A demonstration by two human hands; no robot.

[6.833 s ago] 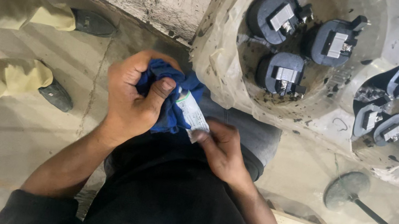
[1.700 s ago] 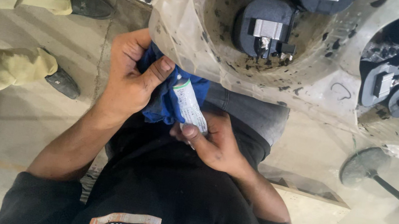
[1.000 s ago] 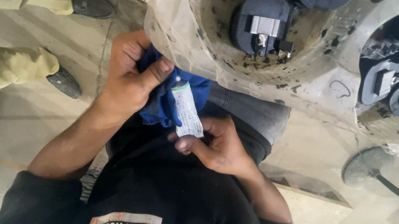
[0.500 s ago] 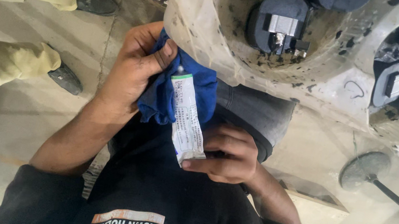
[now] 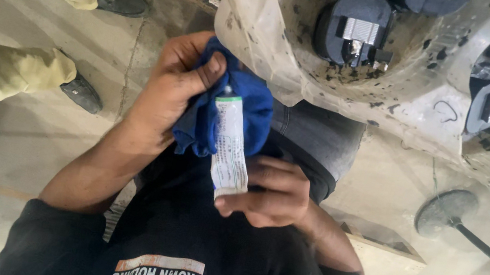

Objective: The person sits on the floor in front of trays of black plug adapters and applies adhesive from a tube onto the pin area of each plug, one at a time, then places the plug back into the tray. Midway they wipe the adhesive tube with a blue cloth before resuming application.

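Squeezable white plastic tube (image 5: 232,145) with green print sits nozzle-up against a bunched blue cloth (image 5: 243,110), just in front of the person's dark shirt. The right hand (image 5: 269,191) closes around the tube's lower end, fingers curled tight; the left hand (image 5: 178,83) grips the cloth with thumb pressed on top. Pressing from the crimped end while keeping the nozzle buried in the fabric should limit mess. Above, a stained metal surface (image 5: 398,97) carries dark grey blocks (image 5: 355,33). Whether the nozzle is capped stays hidden by folds.
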